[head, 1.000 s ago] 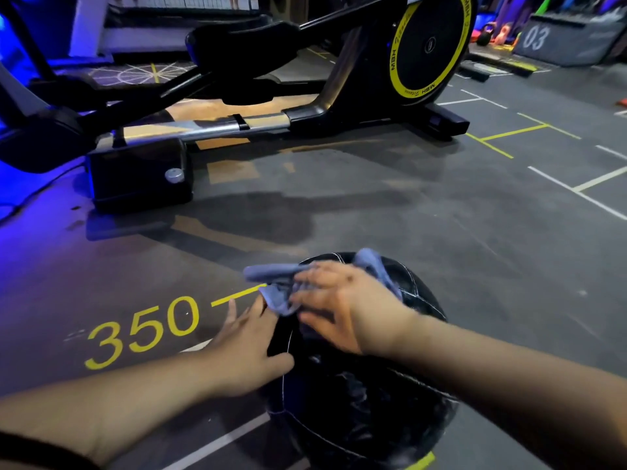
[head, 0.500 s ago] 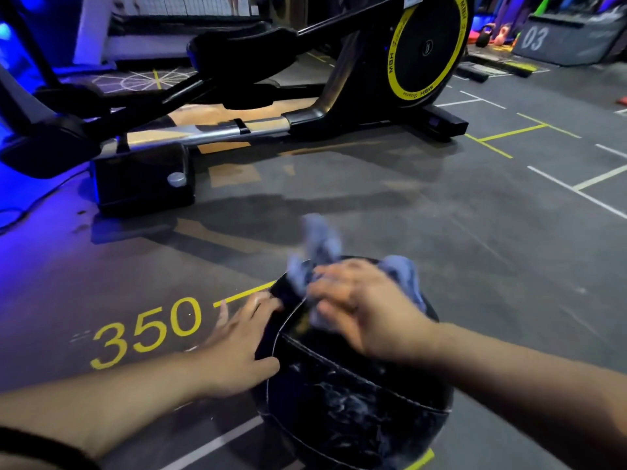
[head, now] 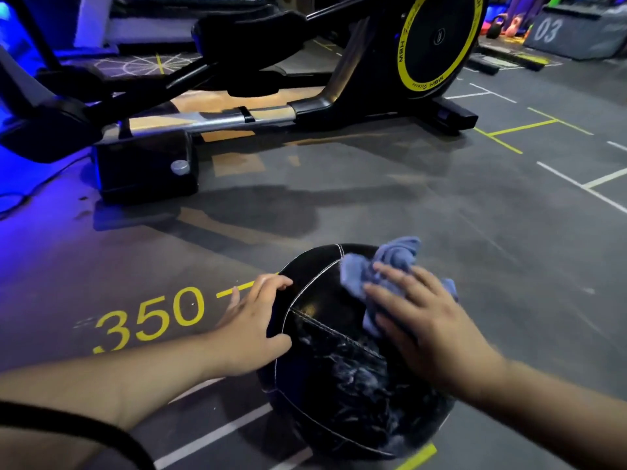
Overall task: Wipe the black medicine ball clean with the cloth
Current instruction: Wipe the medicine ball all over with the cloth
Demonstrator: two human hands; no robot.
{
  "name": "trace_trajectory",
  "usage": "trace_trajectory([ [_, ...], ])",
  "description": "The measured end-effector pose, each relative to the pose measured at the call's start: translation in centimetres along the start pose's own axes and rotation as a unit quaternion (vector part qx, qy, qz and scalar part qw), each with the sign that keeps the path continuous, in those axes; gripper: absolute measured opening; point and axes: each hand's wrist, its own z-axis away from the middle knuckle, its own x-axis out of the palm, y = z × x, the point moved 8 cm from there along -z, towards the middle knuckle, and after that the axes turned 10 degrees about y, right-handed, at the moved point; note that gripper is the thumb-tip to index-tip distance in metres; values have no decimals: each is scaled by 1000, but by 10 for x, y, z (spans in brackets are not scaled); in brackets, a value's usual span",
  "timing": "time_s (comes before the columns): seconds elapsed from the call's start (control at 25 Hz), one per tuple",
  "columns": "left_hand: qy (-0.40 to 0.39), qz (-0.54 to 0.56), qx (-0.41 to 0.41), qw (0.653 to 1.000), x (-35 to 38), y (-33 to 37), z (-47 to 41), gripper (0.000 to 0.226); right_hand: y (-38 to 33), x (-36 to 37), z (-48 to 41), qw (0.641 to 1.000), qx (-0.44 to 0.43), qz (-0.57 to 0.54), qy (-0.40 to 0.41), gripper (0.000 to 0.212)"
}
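Observation:
The black medicine ball (head: 336, 368) with white stitched seams sits on the grey gym floor, low in the middle of the view. Its near panel shows whitish scuffs. A crumpled blue cloth (head: 383, 266) lies on the ball's upper right side. My right hand (head: 427, 327) presses flat on the cloth, fingers spread over it. Braced against the ball's left side is my left hand (head: 254, 327), fingers curled over the top edge and thumb on the front.
A black and yellow elliptical trainer (head: 437, 42) stands across the back, its base block (head: 146, 167) at the left. Yellow "350" floor marking (head: 152, 317) lies left of the ball. A grey box marked 03 (head: 573, 32) and kettlebells sit far right.
My right hand has swept the cloth from the ball's top left over to its upper right. The ball has turned a little under my left hand, which stays on its left side.

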Motion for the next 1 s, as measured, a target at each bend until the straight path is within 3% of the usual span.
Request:
trace_trajectory([
  [0.08,9,-13,4,1000,-1,-3,-1,72,-38,1,16,989,-146,-11,-22,35],
  [0.16,5,-22,-1,1000,-3,-6,-2,69,-40,4,16,980,-196,-10,-28,36],
  [0.32,-17,-16,-19,1000,-6,-4,-6,60,2,3,15,998,41,-16,36,46],
  [0.4,-14,2,-35,999,-7,1,-11,55,7,1,15,994,91,-44,52,47],
  [0.52,-14,43,-89,995,-10,-12,-18,46,-3,6,-8,995,27,-93,29,41],
  [0.64,-13,137,-153,979,-19,-33,-9,50,-25,24,-41,987,-77,-137,-33,39],
  [0.8,-49,152,-181,971,-21,-44,32,45,-52,50,-83,938,-226,-218,-144,36],
  [0.92,-159,63,-140,975,5,-39,64,46,-72,71,-105,924,-258,-219,-181,37],
  [1.0,-38,-40,-96,994,-16,-40,47,31,-74,77,-110,939,-223,-205,-166,37],
])
